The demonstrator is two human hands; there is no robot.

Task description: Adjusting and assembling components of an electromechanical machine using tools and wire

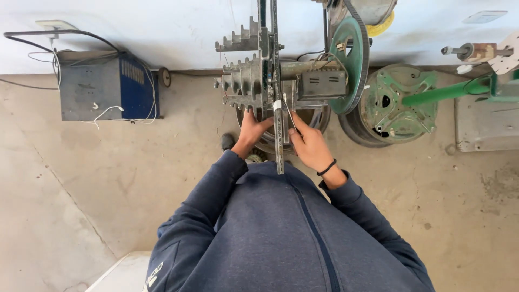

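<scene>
I stand over a metal winding machine (259,81) set against a pale wall (162,27), looking straight down my dark blue jacket (270,227). My left hand (252,128) reaches up under the stepped grey metal former (243,81), fingers spread loosely and pressed against its lower edge; it grips nothing that I can make out. My right hand (309,143), a black band at the wrist, lies just beside the upright slotted metal bar (279,140) that runs down between my two hands; the thumb and forefinger are drawn close together near the bar, and whether they pinch a thin wire there I cannot tell. A grey motor box (323,84) sits to the right of the former, touching a large green belt wheel (351,59). Further right a green round plate (397,100) leans on the concrete floor (108,189), with a green rod (443,93) reaching across it. Well apart on the left, a blue and grey box (105,92) with loose cables stands against the wall.
</scene>
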